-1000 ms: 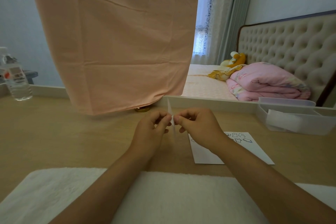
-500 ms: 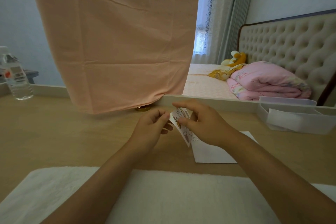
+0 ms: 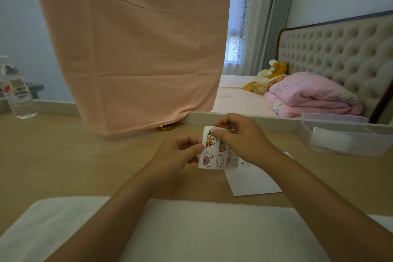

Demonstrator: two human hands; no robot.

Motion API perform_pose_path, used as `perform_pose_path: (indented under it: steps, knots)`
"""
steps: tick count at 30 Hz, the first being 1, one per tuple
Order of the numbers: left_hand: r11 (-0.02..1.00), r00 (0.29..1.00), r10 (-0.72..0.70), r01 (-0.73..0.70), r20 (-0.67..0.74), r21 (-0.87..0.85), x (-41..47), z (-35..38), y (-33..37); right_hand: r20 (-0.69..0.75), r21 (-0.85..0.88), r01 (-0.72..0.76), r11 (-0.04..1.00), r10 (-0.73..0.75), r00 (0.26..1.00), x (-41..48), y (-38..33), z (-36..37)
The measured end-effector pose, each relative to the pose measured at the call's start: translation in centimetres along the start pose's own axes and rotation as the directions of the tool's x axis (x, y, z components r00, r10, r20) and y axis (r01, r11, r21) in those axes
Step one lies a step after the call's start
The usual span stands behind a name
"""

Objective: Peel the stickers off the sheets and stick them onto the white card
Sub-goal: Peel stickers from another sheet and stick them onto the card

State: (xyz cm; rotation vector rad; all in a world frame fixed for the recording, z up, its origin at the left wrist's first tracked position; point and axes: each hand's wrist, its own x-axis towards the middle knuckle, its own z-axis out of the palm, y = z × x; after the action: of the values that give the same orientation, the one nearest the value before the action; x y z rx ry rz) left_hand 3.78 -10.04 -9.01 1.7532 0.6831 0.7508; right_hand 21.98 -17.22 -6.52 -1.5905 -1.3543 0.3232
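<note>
- Head view: the sheet (image 3: 213, 149) is up in the air above the table (image 3: 85, 166), held between both your hands, just in front of the card's far end.
- Your left hand (image 3: 180, 153) pinches the sheet's left edge. Your right hand (image 3: 240, 140) pinches its top edge, thumb on the printed face.
- The sheet bows and curls at the top, so treat it as thin, light and floppy. It will likely crease if you squeeze hard.
- The cartoon stickers look small and flimsy. Lifting one by a corner with a nail, while the other hand keeps the backing taut close by, seems safest.
- The card (image 3: 253, 178) lies flat on the table under your right wrist. A few stickers show at its far end; the near part is bare.
- Your right forearm crosses over the card, so it may nudge the card when you press down.
- A white towel (image 3: 191, 229) lies nearest you. A clear box (image 3: 344, 140) sits to the right and a bottle (image 3: 18, 91) far left, both well apart.
- A peach cloth (image 3: 131, 44) hangs behind, clear of your hands.
</note>
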Motion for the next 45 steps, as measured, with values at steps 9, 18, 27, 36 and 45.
perform_pose_path:
  steps: [9, 18, 27, 36, 45]
  knots:
    - [0.963, 0.981, -0.131, 0.092, -0.141, -0.252, 0.3, 0.8, 0.0, -0.035, -0.307, 0.383, 0.871, -0.412, 0.91, -1.0, 0.4, 1.8]
    - [0.905, 0.977, -0.161, 0.089, -0.14, -0.417, 0.0, 1.5, -0.2, -0.13, -0.296, 0.277, 0.914, -0.326, 0.937, -1.2, 0.3, 2.8]
    - [0.891, 0.975, -0.201, 0.14, -0.099, -0.432, 0.0, 1.5, -0.2, -0.093, -0.336, 0.228, 0.914, -0.274, 0.957, -1.2, 0.2, 2.7]
    - [0.933, 0.977, -0.175, 0.124, -0.122, -0.339, 0.0, 1.6, -0.2, -0.068, -0.319, 0.262, 0.911, -0.298, 0.952, -1.5, 0.3, 2.6]
    - [0.928, 0.979, -0.146, 0.087, -0.14, -0.362, -0.3, 1.7, -0.2, -0.046, -0.08, 0.172, 0.982, -0.176, 0.983, -1.4, 0.2, 2.6]
